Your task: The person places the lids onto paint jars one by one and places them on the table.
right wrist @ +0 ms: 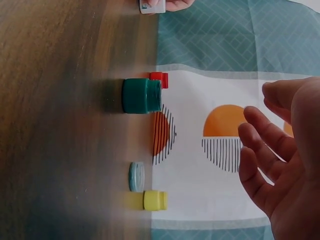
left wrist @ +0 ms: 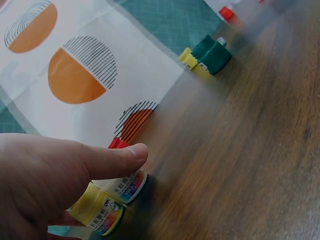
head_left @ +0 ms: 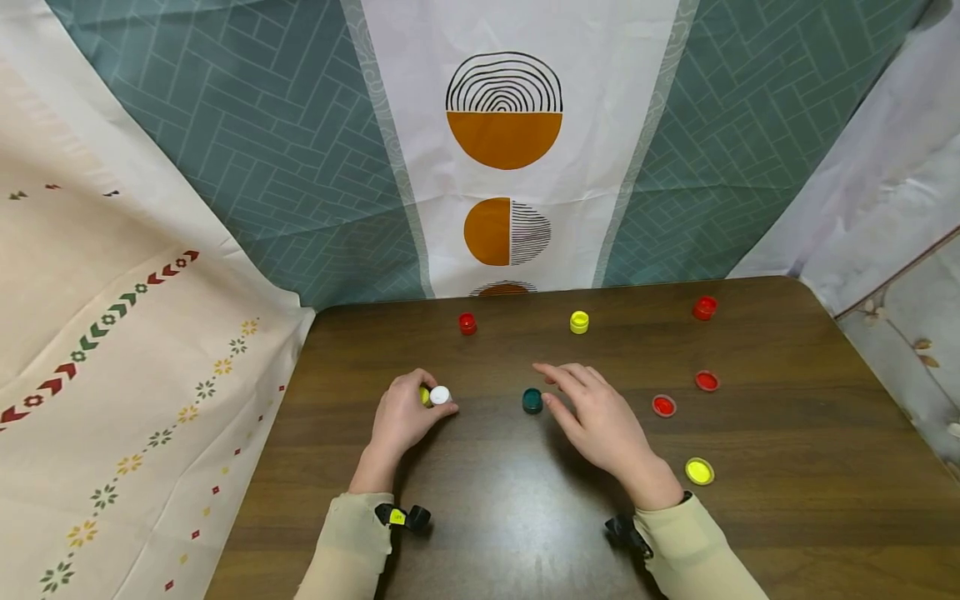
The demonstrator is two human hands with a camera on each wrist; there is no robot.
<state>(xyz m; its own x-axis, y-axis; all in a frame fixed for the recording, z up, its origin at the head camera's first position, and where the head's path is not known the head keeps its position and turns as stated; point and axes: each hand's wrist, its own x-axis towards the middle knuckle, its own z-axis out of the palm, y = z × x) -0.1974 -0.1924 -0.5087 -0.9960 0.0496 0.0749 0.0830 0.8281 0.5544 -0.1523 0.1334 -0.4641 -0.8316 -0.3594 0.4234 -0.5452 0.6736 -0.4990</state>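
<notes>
My left hand (head_left: 405, 414) holds two small paint jars side by side, a yellow jar (left wrist: 102, 212) and a white jar (head_left: 440, 395), between thumb and fingers. A dark green paint jar (head_left: 532, 401) stands upright on the table between my hands. Its threaded neck is uncovered in the right wrist view. Beside it, my right hand (head_left: 600, 421) hovers with fingers spread and relaxed, holding nothing. A grey-green lid (right wrist: 136, 176) lies near the green jar in the right wrist view; in the head view my right hand hides it.
Along the table's far edge stand a red jar (head_left: 467, 324), a yellow jar (head_left: 579, 322) and another red jar (head_left: 705, 308). On the right lie two red-centred lids (head_left: 707, 381) and a yellow lid (head_left: 700, 472). Patterned cloth (head_left: 315, 150) hangs behind the wooden table (head_left: 480, 517).
</notes>
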